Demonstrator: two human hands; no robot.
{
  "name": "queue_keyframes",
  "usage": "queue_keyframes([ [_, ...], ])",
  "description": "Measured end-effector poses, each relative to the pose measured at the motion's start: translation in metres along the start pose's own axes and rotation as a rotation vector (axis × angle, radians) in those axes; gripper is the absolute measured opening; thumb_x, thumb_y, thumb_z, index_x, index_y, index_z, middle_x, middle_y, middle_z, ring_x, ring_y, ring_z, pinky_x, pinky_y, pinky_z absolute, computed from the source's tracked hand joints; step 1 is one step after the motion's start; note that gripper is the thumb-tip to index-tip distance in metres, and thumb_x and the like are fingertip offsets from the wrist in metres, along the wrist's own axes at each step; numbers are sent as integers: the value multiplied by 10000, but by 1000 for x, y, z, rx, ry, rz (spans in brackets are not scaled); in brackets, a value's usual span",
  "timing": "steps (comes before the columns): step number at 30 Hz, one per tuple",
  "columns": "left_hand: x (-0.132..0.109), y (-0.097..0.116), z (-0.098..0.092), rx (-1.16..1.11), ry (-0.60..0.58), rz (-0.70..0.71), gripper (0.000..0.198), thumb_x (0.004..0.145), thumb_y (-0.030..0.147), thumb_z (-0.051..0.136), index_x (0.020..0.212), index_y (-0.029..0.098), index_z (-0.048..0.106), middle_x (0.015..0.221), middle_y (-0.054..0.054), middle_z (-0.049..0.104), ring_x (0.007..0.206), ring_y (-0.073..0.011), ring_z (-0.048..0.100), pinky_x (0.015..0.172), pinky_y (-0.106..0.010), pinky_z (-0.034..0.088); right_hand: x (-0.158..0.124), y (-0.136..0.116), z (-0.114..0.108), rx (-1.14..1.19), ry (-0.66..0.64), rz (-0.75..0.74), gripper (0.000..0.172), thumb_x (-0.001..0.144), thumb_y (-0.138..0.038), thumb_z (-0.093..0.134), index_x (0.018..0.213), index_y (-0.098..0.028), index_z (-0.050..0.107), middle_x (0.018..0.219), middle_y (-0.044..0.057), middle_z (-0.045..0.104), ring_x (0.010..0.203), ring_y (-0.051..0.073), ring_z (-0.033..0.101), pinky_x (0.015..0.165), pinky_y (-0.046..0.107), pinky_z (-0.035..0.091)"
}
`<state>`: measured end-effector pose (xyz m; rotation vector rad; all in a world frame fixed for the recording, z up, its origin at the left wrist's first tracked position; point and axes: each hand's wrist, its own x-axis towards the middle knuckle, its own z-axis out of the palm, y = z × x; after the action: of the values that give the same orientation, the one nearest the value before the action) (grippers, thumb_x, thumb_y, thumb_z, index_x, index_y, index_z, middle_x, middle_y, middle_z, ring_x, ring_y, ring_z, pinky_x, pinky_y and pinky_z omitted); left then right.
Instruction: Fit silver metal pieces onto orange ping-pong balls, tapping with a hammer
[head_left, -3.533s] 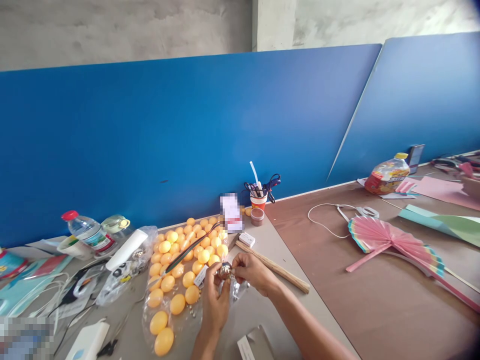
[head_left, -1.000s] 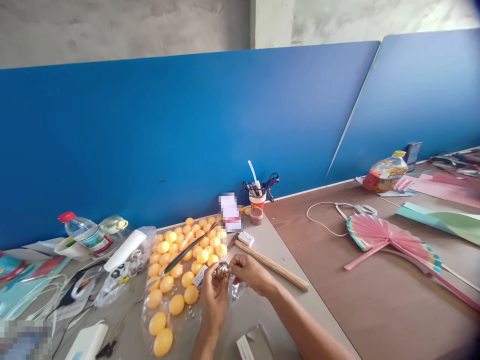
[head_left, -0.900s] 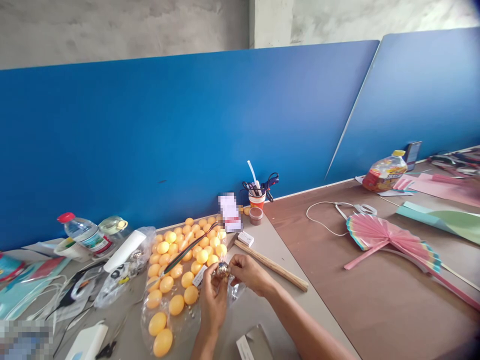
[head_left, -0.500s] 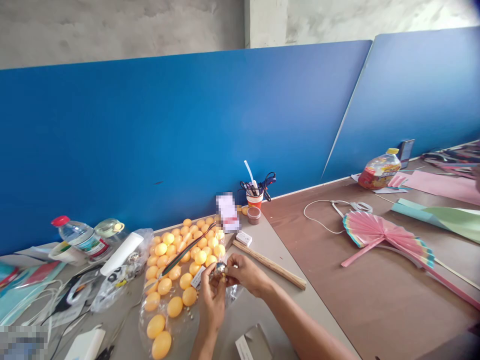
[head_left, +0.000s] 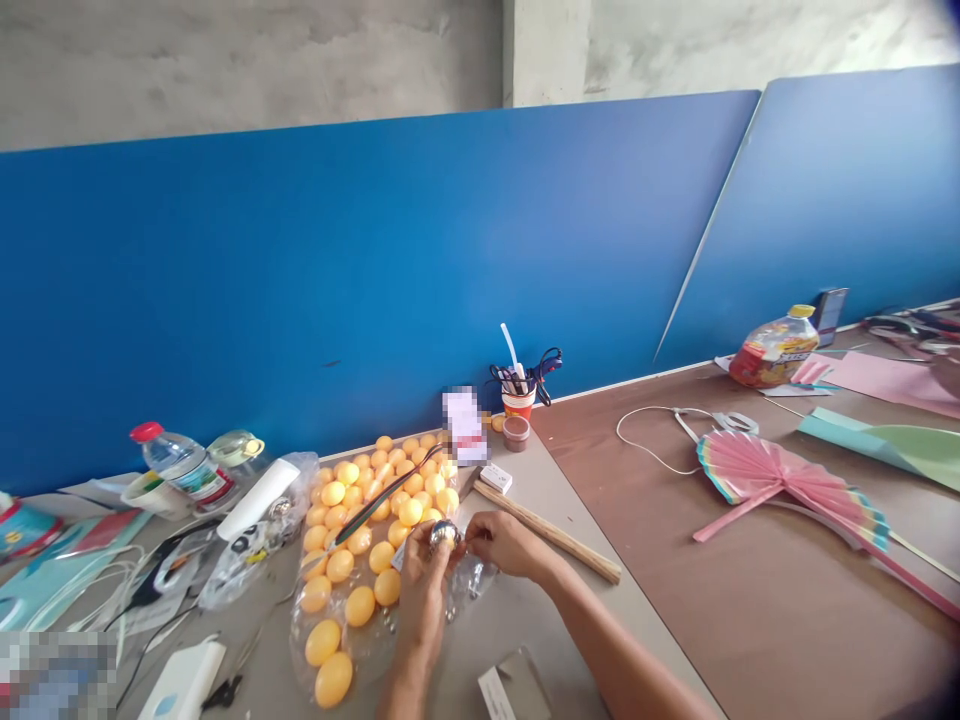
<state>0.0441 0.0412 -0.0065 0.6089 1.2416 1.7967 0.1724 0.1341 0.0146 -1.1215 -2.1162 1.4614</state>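
Orange balls lie left of the left hand, whose fingers I see closed around a shiny silver ball above the grey table. The silver ball looks round to me, so I cannot tell any long axis or pointing direction. Beside it, the right hand has fingertips bunched narrow, on what I cannot tell, near a slanting wooden stick.

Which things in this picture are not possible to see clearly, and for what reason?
In the head view:
Silver ball: its lower part is hidden by the left hand.
Right hand: anything in its pinch is too small to tell.
White box: the bottom edge cuts off its near end.
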Motion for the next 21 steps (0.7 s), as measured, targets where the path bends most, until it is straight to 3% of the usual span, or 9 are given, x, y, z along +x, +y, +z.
queue_keyframes([
  [7,3,-1,-3,-47,49,-18,421,691,416,833,982,188,632,972,-40,660,826,-181,678,811,-371,583,-14,-14,8,-618,-99,-13,276,758,-155,631,1021,-163,712,1079,125,708,862,233,666,704,291,424],
  [10,3,-1,-2,-93,39,-44,452,685,391,843,1028,205,616,987,-31,678,826,-186,699,833,-377,575,-14,-18,15,-760,-105,-15,289,780,-97,583,1039,-144,701,1088,160,704,866,254,682,708,313,436],
  [17,3,-1,-2,-133,72,-58,477,627,350,880,1003,189,634,991,-43,683,857,-207,704,857,-403,578,-9,-10,15,-609,-37,-20,198,806,-104,549,898,-170,711,992,106,721,843,206,671,690,265,407],
  [21,4,0,-2,-130,72,-56,478,610,367,887,977,190,638,981,-39,688,850,-202,701,827,-388,584,-9,-11,9,-537,12,-4,228,817,-152,571,1005,-167,699,1063,100,701,878,203,673,705,260,406],
])
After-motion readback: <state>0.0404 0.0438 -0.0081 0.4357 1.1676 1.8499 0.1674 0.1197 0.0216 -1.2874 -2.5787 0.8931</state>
